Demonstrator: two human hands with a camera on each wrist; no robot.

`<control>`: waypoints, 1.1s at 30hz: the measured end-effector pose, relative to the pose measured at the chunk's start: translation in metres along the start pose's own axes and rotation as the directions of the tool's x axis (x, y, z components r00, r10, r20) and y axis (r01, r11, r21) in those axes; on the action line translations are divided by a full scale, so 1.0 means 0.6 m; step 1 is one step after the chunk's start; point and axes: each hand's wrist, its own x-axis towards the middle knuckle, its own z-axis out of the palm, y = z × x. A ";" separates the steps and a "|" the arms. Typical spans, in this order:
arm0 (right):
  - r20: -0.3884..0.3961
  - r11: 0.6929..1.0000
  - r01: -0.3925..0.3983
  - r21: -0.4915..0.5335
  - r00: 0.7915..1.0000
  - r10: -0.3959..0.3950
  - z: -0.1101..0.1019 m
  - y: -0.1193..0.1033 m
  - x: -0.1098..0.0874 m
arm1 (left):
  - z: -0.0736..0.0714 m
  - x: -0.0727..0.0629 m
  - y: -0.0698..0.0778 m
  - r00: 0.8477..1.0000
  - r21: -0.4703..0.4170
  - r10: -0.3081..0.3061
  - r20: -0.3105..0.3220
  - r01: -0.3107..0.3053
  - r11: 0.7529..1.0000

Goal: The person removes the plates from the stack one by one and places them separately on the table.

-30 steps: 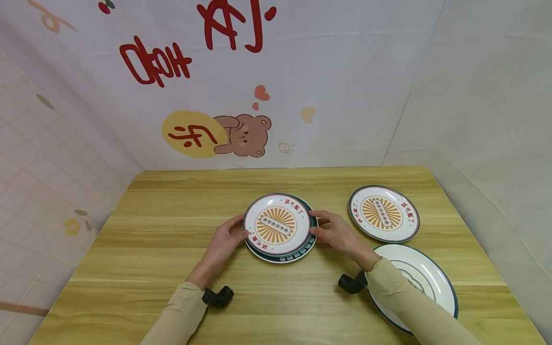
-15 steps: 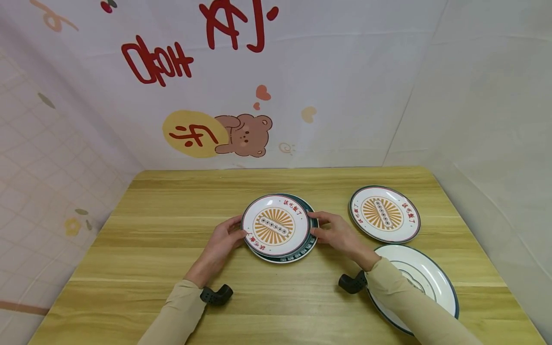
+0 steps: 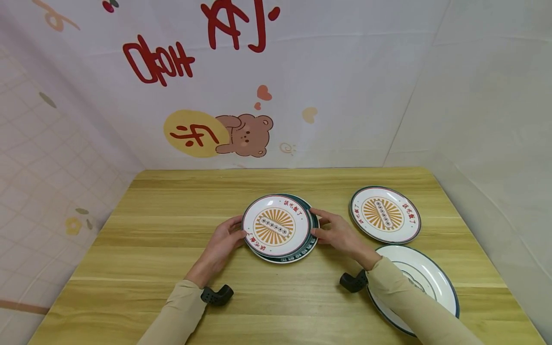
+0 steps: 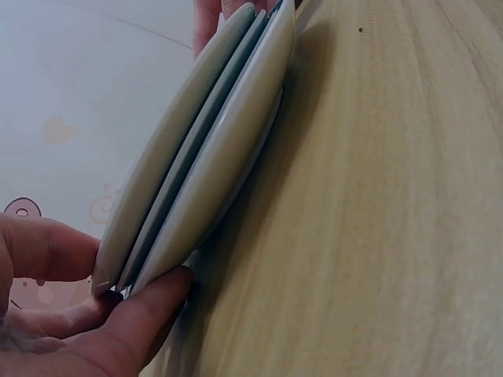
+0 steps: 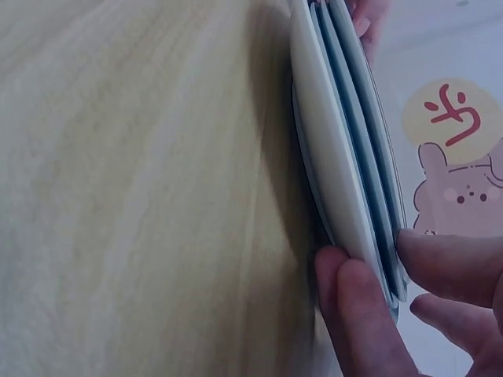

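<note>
Evidently, the left hand at nine o'clock and the right hand at three each pinch the plate stack near the middle of the table, digits above and below its edge, likely so the layers stay together. The top plate sits off-centre toward ten o'clock, baring the dark rim of a larger lower plate; the sun-patterned side plate lies toward three and the big plate toward four, apart from the grasp.

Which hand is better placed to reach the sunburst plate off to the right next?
Probably the right hand: it grips the plate stack on the side facing that sunburst plate. The left hand grips the opposite side. Either must let go first.
</note>
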 end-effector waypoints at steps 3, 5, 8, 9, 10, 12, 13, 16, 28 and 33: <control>0.015 1.000 -0.005 -0.005 1.000 0.006 -0.002 0.001 0.001 | -0.001 -0.001 0.000 1.000 0.004 0.006 0.004 -0.006 1.000; 0.032 1.000 -0.006 0.004 0.999 0.006 -0.004 0.002 0.003 | -0.001 0.000 0.000 1.000 0.007 0.005 0.005 -0.005 1.000; 0.043 1.000 -0.018 0.020 0.999 0.017 -0.006 0.004 0.007 | -0.001 0.000 0.000 1.000 0.009 0.001 0.001 -0.001 1.000; 0.049 1.000 -0.020 0.024 0.999 0.019 -0.006 0.004 0.009 | -0.001 0.000 0.000 1.000 0.009 -0.001 -0.001 0.001 1.000; 0.051 0.999 -0.024 0.028 0.998 0.023 -0.006 0.004 0.010 | -0.001 0.000 0.001 1.000 0.008 -0.004 -0.004 0.004 1.000; 0.054 0.999 -0.031 0.034 0.998 0.029 -0.006 0.004 0.011 | -0.001 -0.001 0.001 1.000 0.010 0.000 -0.004 0.000 1.000; 0.055 0.999 -0.034 0.039 0.998 0.032 -0.006 0.003 0.012 | -0.001 -0.001 0.001 1.000 0.010 -0.001 -0.004 0.001 1.000; 0.057 0.997 -0.044 0.056 0.998 0.041 -0.006 0.002 0.012 | -0.002 -0.002 0.001 1.000 0.006 0.002 0.000 -0.002 1.000; 0.072 0.991 -0.077 0.111 0.995 0.070 -0.005 0.005 0.013 | -0.015 -0.008 0.007 1.000 0.010 -0.015 -0.013 0.016 1.000; 0.058 0.991 -0.095 0.099 0.994 0.090 -0.005 0.005 0.013 | -0.026 -0.012 0.007 0.999 0.027 -0.017 -0.045 0.018 0.999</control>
